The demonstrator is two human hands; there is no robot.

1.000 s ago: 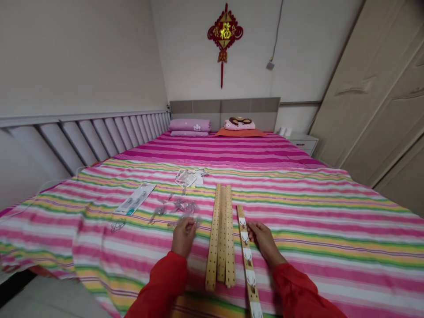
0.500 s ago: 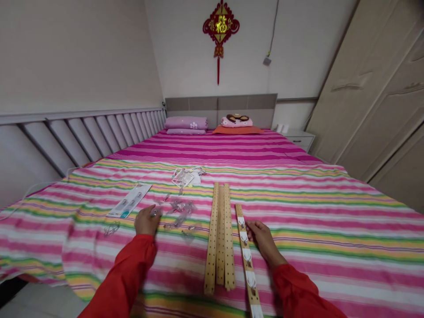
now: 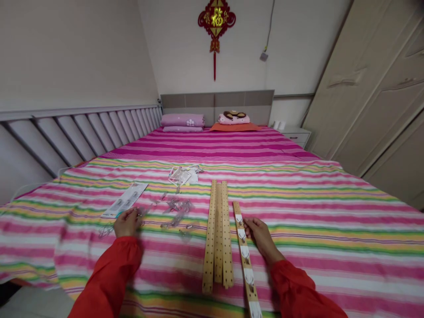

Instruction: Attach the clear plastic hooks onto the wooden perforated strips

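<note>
My left hand (image 3: 126, 224) is closed in a pinch at a small clear plastic packet (image 3: 141, 212), over the striped bed cover; its contents are too small to tell. My right hand (image 3: 261, 236) has its fingers curled together against the right edge of a narrow wooden strip (image 3: 236, 207). Whatever its fingertips hold is hidden. Along that strip runs a row of white-backed metal hooks (image 3: 245, 252). To its left lie three longer perforated wooden strips (image 3: 217, 238), side by side. Several small clear packets with metal pieces (image 3: 179, 206) are scattered between the hands.
A white hook card (image 3: 127, 198) lies beyond my left hand, with thin wire pieces (image 3: 106, 230) nearby. Loose cards and wrappers (image 3: 185, 175) are piled farther back. Folded bedding (image 3: 183, 120) rests by the headboard (image 3: 188, 100); a grey slatted rail (image 3: 96, 132) borders the left side.
My left hand has moved left, away from the scattered packets and toward the hook card. My right hand stays beside the strip with hooks. The whole view has shifted slightly.
</note>
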